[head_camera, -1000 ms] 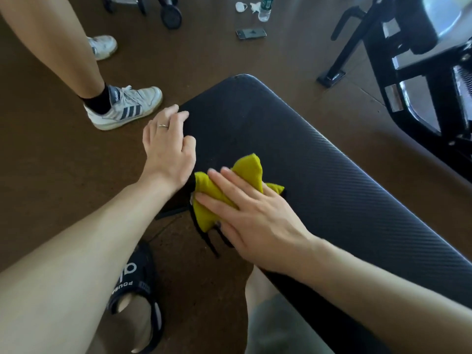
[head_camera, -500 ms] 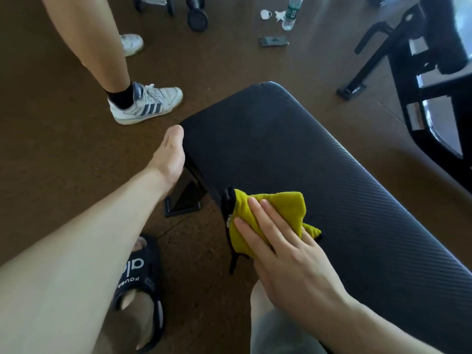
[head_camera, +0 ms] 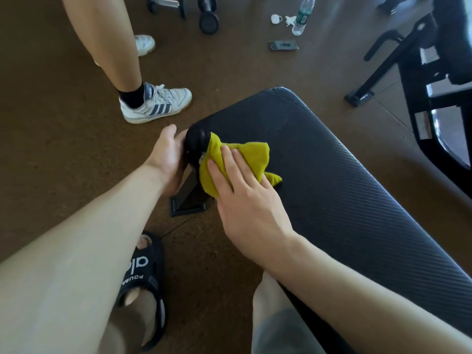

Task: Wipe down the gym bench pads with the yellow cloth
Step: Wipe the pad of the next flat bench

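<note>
Right hand (head_camera: 245,200) flat on yellow cloth (head_camera: 245,159), fingers (head_camera: 229,162) straight and close together, pressing cloth onto black bench pad (head_camera: 344,187). Cloth bunched at pad's left edge near the far rounded end, part draped over the side, one corner sticking out right of the hand. Pad surface ribbed, carbon-weave look, running from far end down toward lower right.

Left hand (head_camera: 168,154) against the pad's left side edge at the far corner, thumb up top, fingers wrapped under and behind the edge, mostly hidden. Looks like a grip on the pad edge; cannot tell how tight. Just left of the cloth, not touching it as far as visible.

Under the pad: black bench leg with foot plate (head_camera: 187,203) on the brown floor (head_camera: 63,149).

Bottom of view: own foot in black slide sandal (head_camera: 143,282), white lettering on strap; grey shorts at knee, right of it.

Upper left: another person's bare leg, black sock, white sneaker (head_camera: 155,103) with dark stripes, second white shoe behind it.

Far floor: two dumbbells (head_camera: 208,19), clear plastic bottle (head_camera: 301,16), small white bits beside it, phone (head_camera: 283,45) lying flat near the bottle.

Right edge: black machine frame (head_camera: 419,80), well apart from the bench.
</note>
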Available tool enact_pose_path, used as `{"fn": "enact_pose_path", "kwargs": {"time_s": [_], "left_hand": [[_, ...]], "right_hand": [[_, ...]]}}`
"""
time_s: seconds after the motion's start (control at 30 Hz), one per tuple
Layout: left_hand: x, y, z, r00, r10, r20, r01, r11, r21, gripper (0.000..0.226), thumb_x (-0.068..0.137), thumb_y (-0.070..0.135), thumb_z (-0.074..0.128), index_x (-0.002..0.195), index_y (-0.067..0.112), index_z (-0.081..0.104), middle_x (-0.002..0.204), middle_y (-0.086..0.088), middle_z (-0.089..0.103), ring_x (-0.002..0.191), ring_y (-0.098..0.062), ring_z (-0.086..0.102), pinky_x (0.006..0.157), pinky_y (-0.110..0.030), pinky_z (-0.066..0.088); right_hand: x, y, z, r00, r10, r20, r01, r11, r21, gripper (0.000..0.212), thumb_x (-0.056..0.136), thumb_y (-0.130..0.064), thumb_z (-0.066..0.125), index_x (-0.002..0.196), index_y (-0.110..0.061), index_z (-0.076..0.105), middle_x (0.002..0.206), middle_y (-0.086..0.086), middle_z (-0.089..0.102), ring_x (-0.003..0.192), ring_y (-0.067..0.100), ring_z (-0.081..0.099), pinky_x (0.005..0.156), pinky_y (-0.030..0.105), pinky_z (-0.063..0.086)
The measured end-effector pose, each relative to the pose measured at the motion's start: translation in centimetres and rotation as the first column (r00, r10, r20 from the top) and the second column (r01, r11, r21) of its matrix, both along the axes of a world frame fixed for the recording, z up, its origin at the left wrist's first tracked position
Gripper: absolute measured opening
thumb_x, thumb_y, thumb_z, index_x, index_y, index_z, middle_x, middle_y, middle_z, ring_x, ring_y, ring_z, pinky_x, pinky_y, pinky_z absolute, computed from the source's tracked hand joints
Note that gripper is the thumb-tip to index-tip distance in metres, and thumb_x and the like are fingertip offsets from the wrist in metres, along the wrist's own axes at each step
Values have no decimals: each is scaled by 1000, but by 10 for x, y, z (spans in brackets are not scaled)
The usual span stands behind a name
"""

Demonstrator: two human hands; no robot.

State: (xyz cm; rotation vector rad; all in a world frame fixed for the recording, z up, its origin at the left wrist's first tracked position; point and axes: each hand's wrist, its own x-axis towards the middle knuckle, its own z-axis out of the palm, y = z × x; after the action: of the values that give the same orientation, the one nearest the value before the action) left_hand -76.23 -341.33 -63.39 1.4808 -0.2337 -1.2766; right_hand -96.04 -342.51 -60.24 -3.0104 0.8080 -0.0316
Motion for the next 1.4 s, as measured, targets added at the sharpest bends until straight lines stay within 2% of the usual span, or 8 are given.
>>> {"fn": "enact_pose_path", "kwargs": {"time_s": [0.17, 0.3, 0.4, 0.67, 0.8, 1.0, 1.1, 1.4], "left_hand": [[2, -1, 2, 999, -19, 37, 18, 1000, 24, 62, 108, 47, 8, 129, 29, 63, 102, 11, 78, 92, 0, 71, 77, -22, 45], [0, 0, 2, 999, -22, 41, 21, 999, 31, 63, 108, 50, 11, 136, 27, 62, 130, -1, 70, 119, -12, 64, 93, -32, 46], [-11, -8, 12, 997, 75, 12, -75, 996, 38, 64, 107, 58, 16, 137, 21, 59, 122, -4, 69, 102, -10, 65, 79, -25, 51], [-23, -22, 22, 966, 250, 62, -257, 950, 178, 106, 73, 95, 20, 149, 28, 50, 146, -2, 59, 135, -27, 53, 119, -48, 33], [-41, -32, 32, 929, 295, 225, -340, 918, 202, 65, 105, 62, 24, 158, 26, 34, 160, -1, 39, 147, -26, 36, 118, -42, 25], [-53, -40, 24, 844, 474, 251, -519, 840, 160, 47, 108, 47, 32, 145, 23, 48, 114, 10, 45, 105, -12, 43, 91, -31, 29], [-55, -45, 22, 808, 518, 283, -573, 801, 171, 28, 107, 45, 34, 112, 27, 55, 92, 15, 46, 88, -9, 48, 87, -33, 34], [-54, -49, 18, 768, 542, 341, -620, 763, 183, 33, 103, 44, 35, 77, 31, 49, 87, 10, 54, 83, -10, 55, 85, -37, 43]], "right_hand": [[-35, 10, -6, 998, 60, -2, -60, 997, -43, 82, 85, -20, 69, 158, -11, 34, 165, 19, 26, 153, 36, 24, 117, 51, 33], [26, -22, -4, 998, 63, 21, -63, 998, -27, 65, 100, -33, 49, 160, -16, 29, 167, 15, 23, 155, 31, 21, 122, 49, 28], [75, -52, -2, 996, 27, 91, -25, 999, -27, 58, 99, -40, 40, 153, -18, 43, 156, 12, 42, 148, 29, 34, 118, 46, 32], [113, -141, 7, 989, -147, -9, 147, 988, 48, 49, 106, -46, 28, 116, -22, 69, 125, 5, 60, 129, 27, 48, 111, 40, 30], [87, -188, 8, 960, -279, -9, 279, 959, 48, 49, 107, -48, 25, 123, -22, 64, 132, 4, 55, 135, 26, 42, 111, 40, 31], [49, -220, 10, 845, -534, 43, 519, 836, 180, 48, 107, -49, 24, 135, -22, 53, 138, 11, 53, 134, 32, 44, 107, 46, 35], [15, -213, 12, 764, -645, -3, 624, 738, 256, 51, 106, -51, 23, 121, -15, 54, 129, 14, 58, 125, 36, 49, 102, 48, 37], [-83, -147, 15, 744, -667, -42, 667, 739, 98, 44, 106, -46, 26, 137, -20, 44, 125, 11, 56, 122, 36, 48, 97, 47, 37]]}}
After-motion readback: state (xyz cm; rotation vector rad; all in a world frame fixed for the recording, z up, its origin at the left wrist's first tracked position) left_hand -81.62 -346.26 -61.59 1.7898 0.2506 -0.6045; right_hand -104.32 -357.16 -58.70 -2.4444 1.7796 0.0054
